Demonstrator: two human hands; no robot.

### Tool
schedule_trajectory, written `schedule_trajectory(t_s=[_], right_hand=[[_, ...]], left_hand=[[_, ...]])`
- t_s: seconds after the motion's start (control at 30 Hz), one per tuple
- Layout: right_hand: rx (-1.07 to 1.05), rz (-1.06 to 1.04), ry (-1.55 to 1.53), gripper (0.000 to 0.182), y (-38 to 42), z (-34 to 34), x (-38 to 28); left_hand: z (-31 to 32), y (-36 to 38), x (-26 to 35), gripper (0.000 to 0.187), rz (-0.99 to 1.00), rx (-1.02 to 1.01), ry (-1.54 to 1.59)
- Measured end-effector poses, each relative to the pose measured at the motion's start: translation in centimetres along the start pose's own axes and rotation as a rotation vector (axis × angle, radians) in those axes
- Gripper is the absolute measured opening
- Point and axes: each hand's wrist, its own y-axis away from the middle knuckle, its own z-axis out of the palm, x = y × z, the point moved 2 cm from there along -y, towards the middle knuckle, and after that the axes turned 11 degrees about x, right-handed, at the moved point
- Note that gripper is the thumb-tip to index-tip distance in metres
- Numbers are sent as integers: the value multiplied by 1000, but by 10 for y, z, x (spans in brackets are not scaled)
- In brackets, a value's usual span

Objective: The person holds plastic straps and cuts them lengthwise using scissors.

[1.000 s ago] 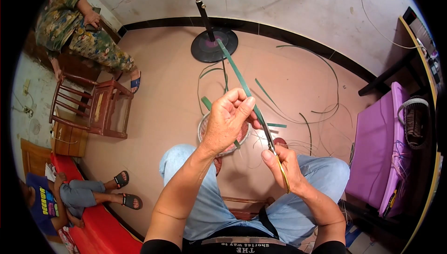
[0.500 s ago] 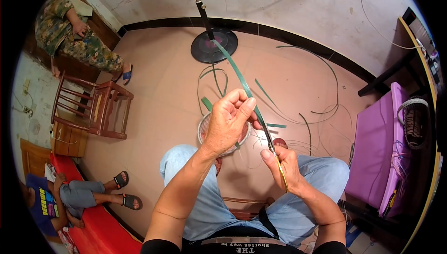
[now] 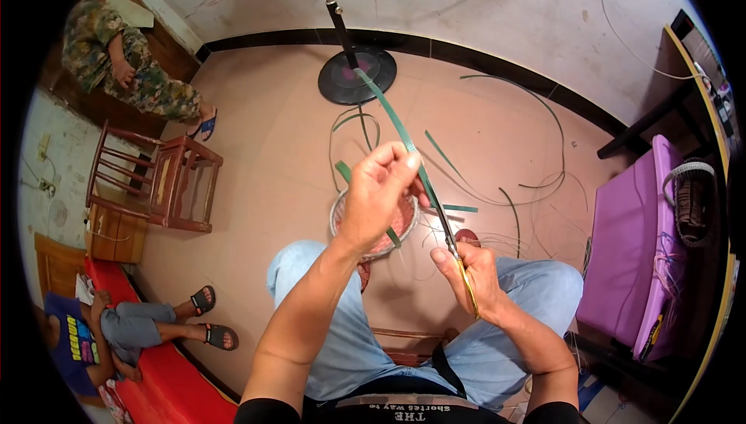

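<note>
Left hand (image 3: 378, 195) pinches the green strip (image 3: 392, 117) taut above the basket (image 3: 375, 226); right hand (image 3: 474, 280), closed on scissors (image 3: 454, 245), should cut along its edge.

Waistband (image 3: 404, 405) at near edge: upside-down print, reads "THE" and roughly "Shortest Way to". Child's shirt (image 3: 78, 338) near left: yellow lettering, too blurred to read.
</note>
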Motion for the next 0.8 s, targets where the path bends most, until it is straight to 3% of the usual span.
schedule_trajectory(t_s=[0.27,0.8], right_hand=[[-27,5,-21,53,0,6,2],[-13,77,-30,53,-1,4,-3]], left_hand=[[3,-2,1,18,118,136,-111],[9,2,-8,19,108,114,-160]])
